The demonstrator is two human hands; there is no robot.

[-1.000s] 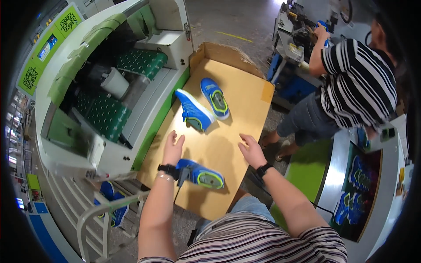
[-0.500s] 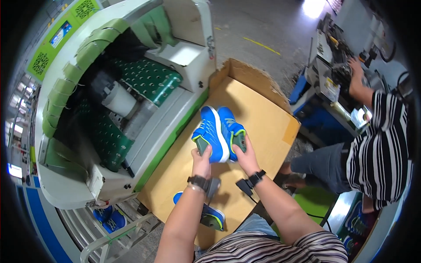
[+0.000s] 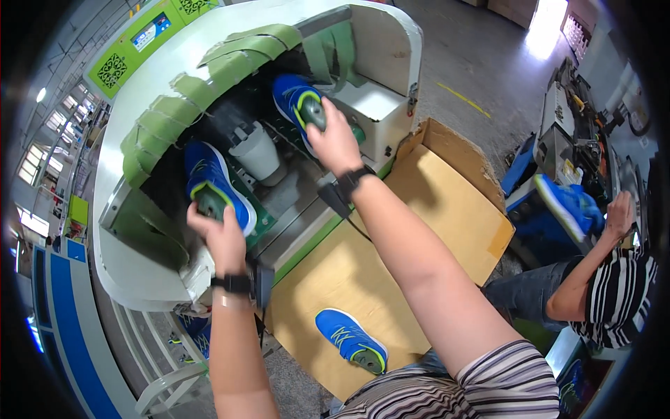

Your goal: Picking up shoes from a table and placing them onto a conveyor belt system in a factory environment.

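Observation:
Two blue sneakers with white soles, lime collars and dark green lasts inside are in my hands, in the opening of a white machine. My left hand point(image 3: 222, 234) grips the heel end of the left sneaker point(image 3: 209, 174), which lies over the machine's green perforated plate point(image 3: 264, 222). Farther right, my right hand point(image 3: 336, 137) is closed round the heel of the right sneaker point(image 3: 285, 96), its toe pointing into the dark opening. A third blue sneaker point(image 3: 342, 331), also with a last in it, lies on the tan board near my body.
Green strips point(image 3: 241, 47) fringe the machine's opening, and a pale cup-shaped part point(image 3: 257, 152) stands between the sneakers. A cardboard edge point(image 3: 457, 150) rises behind the tan board point(image 3: 447, 202). At right, a co-worker point(image 3: 618, 293) handles a blue sneaker point(image 3: 569, 206). A metal rack point(image 3: 143, 349) stands lower left.
Both hands have moved forward and left from over the board into the machine, carrying a sneaker each. The two sneakers, side by side before, are now apart. A sneaker now shows by the co-worker's hand.

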